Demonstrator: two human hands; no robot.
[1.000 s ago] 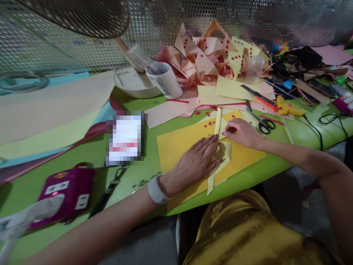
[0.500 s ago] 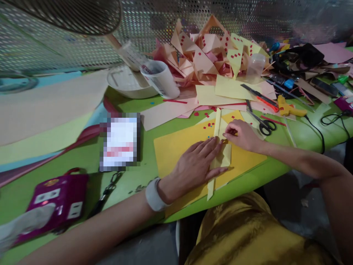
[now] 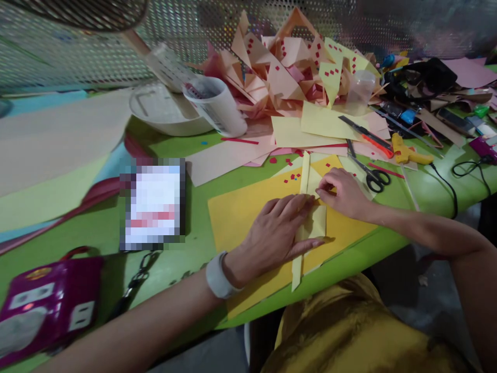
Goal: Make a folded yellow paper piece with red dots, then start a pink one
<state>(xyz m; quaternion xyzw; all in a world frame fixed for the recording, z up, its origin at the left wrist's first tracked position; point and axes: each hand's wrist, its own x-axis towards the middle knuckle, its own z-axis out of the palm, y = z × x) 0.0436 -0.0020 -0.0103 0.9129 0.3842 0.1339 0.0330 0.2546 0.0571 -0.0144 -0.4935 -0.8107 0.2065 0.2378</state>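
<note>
Work surface: green table [image 3: 97, 223]. At its back, against the perforated panel, a heap of folded paper [image 3: 287, 77], mostly pink-peach with some pale yellow, dotted red.

Yellow sheet [image 3: 240, 217]: flat near the table's front edge, under both hands.

Left hand [image 3: 275, 228]: palm down, wide and flat, fingers extended toward the upper right, thumb spread off to the right. It lies over the yellow sheet and across the middle of the paper strip.

Right hand [image 3: 344, 194]: narrow, thumb and index fingertips drawn close together, just right of the left fingertips. Cannot tell whether paper is pinched between them.

Paper strip [image 3: 305, 173]: pale yellow, long, laid over the yellow sheet; 1 end shows above the left fingers, the other below the left thumb, passing the sheet's front edge. Middle hidden by the hand.

Pale paper piece [image 3: 316, 223]: 1 visible part between left index finger and thumb, below the right fingertips. Cannot tell if it joins the strip.

Right of the sheet: 1 yellow glue gun [image 3: 407, 150], 1 pair of black-handled scissors [image 3: 377, 178].

Smallest: red scraps [image 3: 293, 177], several, left of the strip's upper end.
</note>
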